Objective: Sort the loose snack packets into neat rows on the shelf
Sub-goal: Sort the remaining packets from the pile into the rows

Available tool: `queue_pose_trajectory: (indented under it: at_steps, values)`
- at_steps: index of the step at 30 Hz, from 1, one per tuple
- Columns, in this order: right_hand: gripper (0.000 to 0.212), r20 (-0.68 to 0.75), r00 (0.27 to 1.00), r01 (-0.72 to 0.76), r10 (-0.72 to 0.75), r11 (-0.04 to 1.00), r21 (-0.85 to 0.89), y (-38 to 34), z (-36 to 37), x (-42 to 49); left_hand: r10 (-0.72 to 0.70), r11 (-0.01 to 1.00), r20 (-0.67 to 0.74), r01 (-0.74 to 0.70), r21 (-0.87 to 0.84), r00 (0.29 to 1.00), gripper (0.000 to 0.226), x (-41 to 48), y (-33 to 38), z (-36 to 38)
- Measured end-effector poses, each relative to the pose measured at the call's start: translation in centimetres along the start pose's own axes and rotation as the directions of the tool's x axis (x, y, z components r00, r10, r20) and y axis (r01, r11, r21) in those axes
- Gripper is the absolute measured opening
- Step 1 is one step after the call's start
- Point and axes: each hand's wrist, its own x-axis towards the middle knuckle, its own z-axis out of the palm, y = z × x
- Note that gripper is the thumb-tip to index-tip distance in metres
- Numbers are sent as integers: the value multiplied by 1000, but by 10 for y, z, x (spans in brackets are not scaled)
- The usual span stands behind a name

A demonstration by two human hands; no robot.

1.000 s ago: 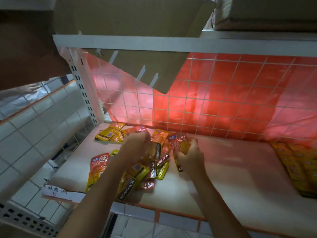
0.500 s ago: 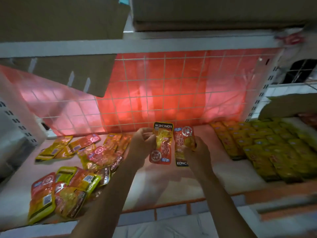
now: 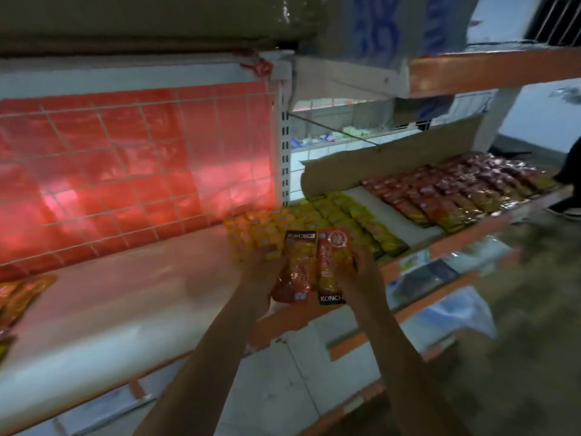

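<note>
These look light, crinkly and slippery, so pinch the side edges: left hand [image 3: 263,269] grips the upside-down Konchew packet [image 3: 297,272], right hand [image 3: 358,273] grips the red-topped Konchew packet [image 3: 332,262], both touching, just short of the yellow packet rows [image 3: 314,215] on the shelf [image 3: 141,294].

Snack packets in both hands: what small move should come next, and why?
Probably lower both onto the bare white shelf beside the neat rows of yellow packets. The left hand grips one glossy orange-red packet, the right hand grips a second orange-red packet, and both hang right in front of those rows.
</note>
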Motion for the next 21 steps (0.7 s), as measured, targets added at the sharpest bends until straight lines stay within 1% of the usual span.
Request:
queue_pose_trajectory:
  at_steps: [1, 2, 5, 8, 10, 13, 15, 16, 18, 19, 21]
  values:
    - [36, -10, 1000, 6, -6, 1000, -9, 8, -18, 6, -13, 1000, -23, 13, -10, 1000, 29, -1, -4, 19]
    - [39, -16, 1000, 0, 0, 1000, -12, 15, -34, 12, -24, 999, -26, 23, -30, 999, 31, -3, -7, 37]
    - [44, -25, 1000, -14, 15, 999, 51, 33, -75, 31, -69, 993, 98, 78, -90, 993, 15, -13, -9, 87]
    - [38, -10, 1000, -16, 17, 996, 85, 40, -101, 44, -146, 970, 186, 178, -166, 972, 18, -13, -12, 131]
    - [42, -8, 999, -49, 50, 993, 104, 43, -111, 56, -117, 982, 174, 141, -127, 978, 17, -2, -17, 154]
    - [36, -11, 996, -83, 85, 989, 126, 54, -124, 82, -43, 999, 176, 42, 11, 984, 19, 17, -18, 187]
    - [32, -17, 997, -72, 73, 995, 73, 61, -133, 104, -20, 998, 193, 7, 69, 981, 21, 30, -20, 209]
    - [29, -16, 999, -51, 52, 998, 37, 64, -139, 114, -14, 996, 199, -3, 84, 980, 21, 39, -21, 219]
    - [27, -22, 999, -29, 30, 999, 30, 69, -149, 139, 1, 993, 218, -27, 117, 976, 20, 59, -22, 241]
    - [23, -20, 999, -35, 36, 998, 43, 73, -154, 152, 2, 993, 225, -29, 116, 974, 18, 67, -20, 251]
    - [14, 0, 999, -47, 47, 998, 48, 77, -164, 176, -28, 998, 213, 14, 66, 977, 18, 82, -16, 270]
